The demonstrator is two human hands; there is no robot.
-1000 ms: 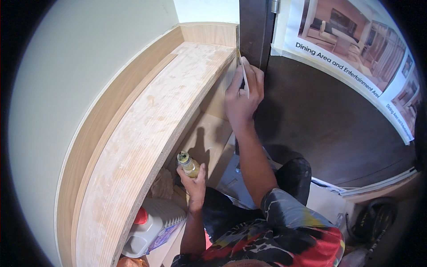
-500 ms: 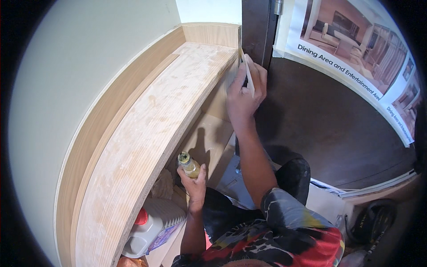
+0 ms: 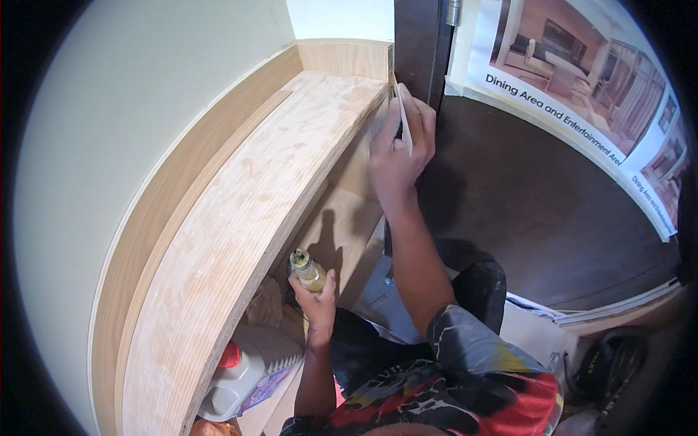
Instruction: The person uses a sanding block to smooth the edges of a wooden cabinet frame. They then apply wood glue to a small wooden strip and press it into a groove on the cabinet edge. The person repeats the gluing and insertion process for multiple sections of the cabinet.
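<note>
Low in the middle, my left hand (image 3: 317,304) is wrapped round a small clear glass bottle (image 3: 309,273) with yellowish contents and a dark, crusted mouth. It holds the bottle upright, slightly tilted, beside the front edge of the wooden shelf (image 3: 240,196). Farther up, my right hand (image 3: 401,156) pinches a thin, pale, flat piece (image 3: 405,125) between thumb and fingers. Whether that piece is a scraper or a folded sheet, I cannot tell. Its far end is at the shelf's far right corner, close to the dark door frame. The thumb is slightly blurred.
Under the shelf stands a white plastic jug (image 3: 240,378) with a red cap, near a crumpled cloth (image 3: 265,301). To the right is a dark brown panel (image 3: 538,196) with printed posters (image 3: 560,80) above it. A black bag (image 3: 611,363) lies at lower right.
</note>
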